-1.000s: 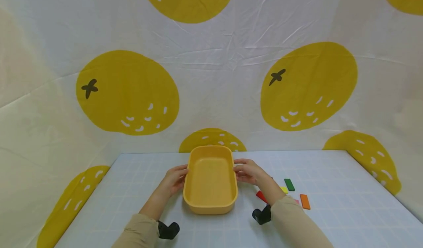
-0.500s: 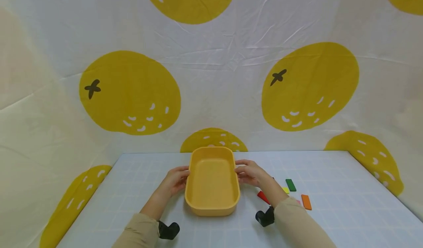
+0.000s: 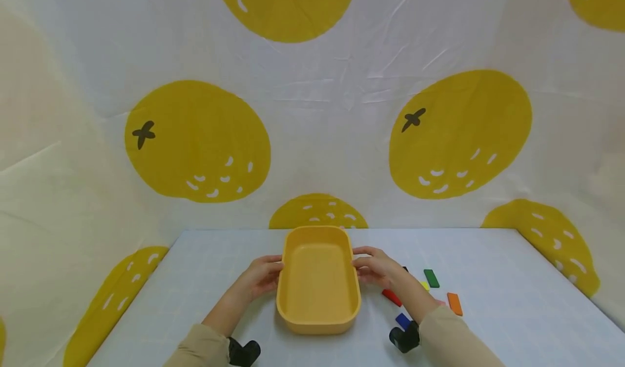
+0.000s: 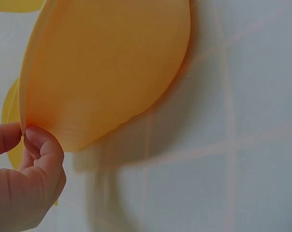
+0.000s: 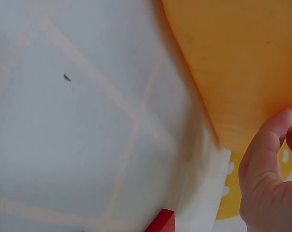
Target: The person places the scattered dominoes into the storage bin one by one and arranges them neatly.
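A yellow rectangular tub (image 3: 318, 283) with rounded corners stands in the middle of the head view, with nothing visible inside. My left hand (image 3: 261, 276) pinches its left rim; in the left wrist view, thumb and index finger (image 4: 42, 140) meet at that rim. At the opposite side, my right hand (image 3: 378, 268) grips the right rim, and in the right wrist view its thumb (image 5: 273, 133) lies against the tub's outer wall. Shadow falls beside the tub in both wrist views. Whether its base touches the table cannot be told.
Right of the tub lie small flat blocks: red (image 3: 392, 297), blue (image 3: 403, 321), green (image 3: 432, 278) and orange (image 3: 454, 304). Yellow and pink ones are partly hidden by the right forearm. A white table (image 3: 512, 280) meets a fruit-patterned cloth backdrop (image 3: 337, 139).
The tub, held by both hands, has come slightly nearer to me. The view has shifted a little too. A blue block now shows beside the right wrist.
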Available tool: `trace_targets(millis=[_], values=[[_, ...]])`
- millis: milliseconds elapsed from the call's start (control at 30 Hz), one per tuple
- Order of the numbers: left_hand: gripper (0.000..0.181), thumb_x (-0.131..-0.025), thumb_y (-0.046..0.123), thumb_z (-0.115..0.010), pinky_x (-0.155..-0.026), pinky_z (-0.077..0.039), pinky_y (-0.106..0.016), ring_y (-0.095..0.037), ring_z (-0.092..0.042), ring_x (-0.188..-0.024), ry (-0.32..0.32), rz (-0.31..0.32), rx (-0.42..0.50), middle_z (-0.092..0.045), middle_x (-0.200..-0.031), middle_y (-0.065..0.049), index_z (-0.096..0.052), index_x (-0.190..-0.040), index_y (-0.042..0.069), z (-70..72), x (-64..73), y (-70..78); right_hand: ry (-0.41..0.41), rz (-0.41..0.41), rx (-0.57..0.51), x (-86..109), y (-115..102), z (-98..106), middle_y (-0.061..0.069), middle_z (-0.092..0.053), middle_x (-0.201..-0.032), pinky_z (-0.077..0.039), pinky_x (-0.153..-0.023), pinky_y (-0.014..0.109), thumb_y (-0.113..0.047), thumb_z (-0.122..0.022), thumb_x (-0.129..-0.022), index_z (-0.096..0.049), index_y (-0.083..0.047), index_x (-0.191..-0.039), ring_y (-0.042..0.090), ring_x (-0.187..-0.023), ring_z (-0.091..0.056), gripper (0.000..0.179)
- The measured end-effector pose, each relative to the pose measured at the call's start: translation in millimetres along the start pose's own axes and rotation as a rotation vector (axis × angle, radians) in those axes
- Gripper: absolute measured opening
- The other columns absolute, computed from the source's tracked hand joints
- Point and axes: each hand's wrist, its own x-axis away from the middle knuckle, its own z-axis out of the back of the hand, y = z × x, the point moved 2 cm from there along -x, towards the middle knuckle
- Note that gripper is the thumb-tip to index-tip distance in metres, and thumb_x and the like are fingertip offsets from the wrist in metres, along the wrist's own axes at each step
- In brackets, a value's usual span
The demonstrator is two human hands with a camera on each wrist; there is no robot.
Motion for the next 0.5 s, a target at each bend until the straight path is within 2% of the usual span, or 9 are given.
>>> trace_targets(millis=[133, 300, 500], values=[[0.041, -0.091, -0.004, -0.049, -0.061, -0.049, -0.023, -0.011, -0.055, -0.068, -0.006, -0.012, -0.033, -0.059, -0.081, -0.005, -0.036, -0.128, -0.015, 0.9, 5.9, 1.6, -0.035, 0.01, -0.01, 4.2, 0.1, 0.1, 0.008, -0.058, -0.08, -0.053, -0.064, 0.024, -0.003, -0.057, -0.088, -0.04, 0.002, -0.13, 0.013, -0.061, -0.058, 0.045], [0.04, -0.092, -0.003, -0.051, -0.061, -0.049, -0.023, -0.011, -0.055, -0.068, -0.024, 0.007, -0.068, -0.06, -0.08, -0.005, -0.037, -0.127, -0.014, 2.4, 12.7, -1.7, -0.066, -0.007, -0.005, 11.6, 4.3, 0.6, 0.009, -0.057, -0.083, -0.053, -0.067, 0.024, -0.003, -0.058, -0.089, -0.037, 0.002, -0.132, 0.013, -0.064, -0.056, 0.048], [0.04, -0.092, -0.001, -0.052, -0.062, -0.05, -0.023, -0.011, -0.057, -0.068, -0.062, 0.011, -0.069, -0.061, -0.079, -0.004, -0.036, -0.127, -0.012, 1.2, 18.7, -6.7, -0.064, 0.0, 0.009, 19.7, 9.7, 2.6, 0.009, -0.058, -0.084, -0.053, -0.067, 0.026, -0.005, -0.058, -0.088, -0.037, 0.002, -0.132, 0.014, -0.066, -0.057, 0.049]])
